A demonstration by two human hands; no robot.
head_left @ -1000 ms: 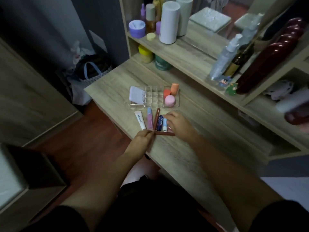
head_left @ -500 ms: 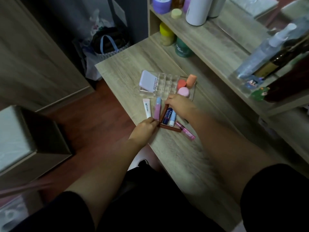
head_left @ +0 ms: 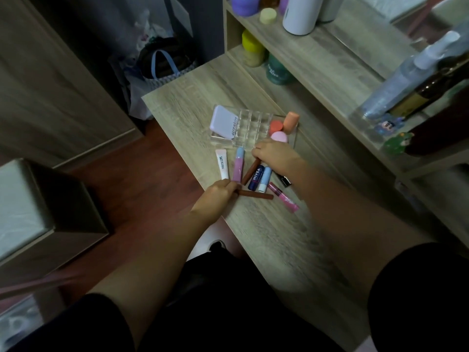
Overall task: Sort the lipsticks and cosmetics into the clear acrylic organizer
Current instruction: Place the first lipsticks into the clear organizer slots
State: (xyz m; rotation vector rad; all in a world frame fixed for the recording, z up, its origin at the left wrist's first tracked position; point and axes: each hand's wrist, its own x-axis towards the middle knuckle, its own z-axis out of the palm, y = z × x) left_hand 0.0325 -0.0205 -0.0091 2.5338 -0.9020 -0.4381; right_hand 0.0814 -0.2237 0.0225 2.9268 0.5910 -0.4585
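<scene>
The clear acrylic organizer (head_left: 250, 128) sits on the wooden desk, holding a white compact (head_left: 224, 121) at its left and orange and pink sponges (head_left: 279, 128) at its right. In front of it lie a white lip tube (head_left: 222, 167), a pink tube with a blue cap (head_left: 238, 165), a brown lipstick (head_left: 251, 170), a dark blue Nivea stick (head_left: 255, 178), a light blue stick (head_left: 265, 179) and a pink gloss (head_left: 283, 196). My left hand (head_left: 218, 195) pinches the end of a second brown lipstick (head_left: 256, 194). My right hand (head_left: 276, 157) rests fingers-down on the top of the first brown lipstick.
The desk's (head_left: 266, 237) left edge drops to a red-brown floor. A raised shelf (head_left: 317, 54) behind the organizer carries jars, a white cylinder (head_left: 300, 13) and a spray bottle (head_left: 406, 72). A black item (head_left: 285, 181) lies under my right wrist. A bag (head_left: 162, 64) sits on the floor.
The camera has tilted down and moved closer. My right hand has shifted up toward the organizer, uncovering the pink gloss. My left hand stays at the brown lipstick.
</scene>
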